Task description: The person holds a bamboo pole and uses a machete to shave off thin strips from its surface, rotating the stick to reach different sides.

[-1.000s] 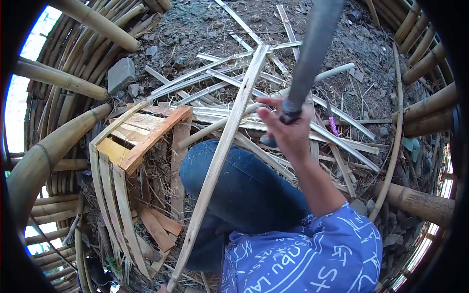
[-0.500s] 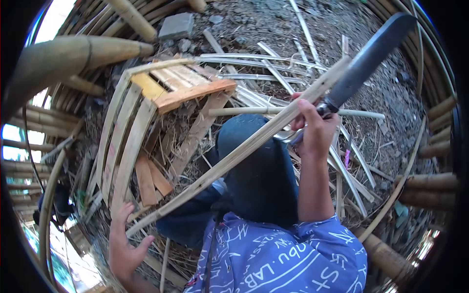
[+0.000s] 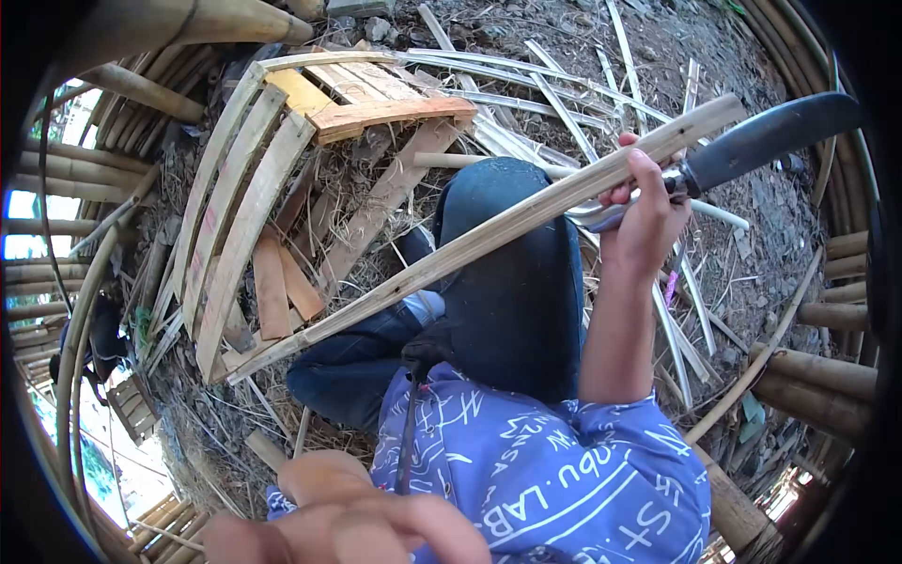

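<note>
My right hand (image 3: 648, 216) is closed round the handle of a machete (image 3: 770, 141) and also pinches the upper part of a long wooden strip (image 3: 498, 230). The dark blade points to the upper right. Across my bent knee, the strip slants down to the left, its lower end by the slats of a wooden crate (image 3: 393, 115). My left hand (image 3: 348, 522) is close to the camera at the bottom, fingers apart and somewhat blurred, with nothing seen in it.
Split pale strips (image 3: 564, 117) lie scattered on the ground ahead. Short board pieces (image 3: 272, 287) rest beside the crate. Bamboo poles (image 3: 817, 385) stand at both sides, and a thick bamboo pole (image 3: 225, 23) crosses the upper left.
My left hand has left the area by the strip's lower end and come toward the camera. The machete and strip have tilted flatter and shifted right.
</note>
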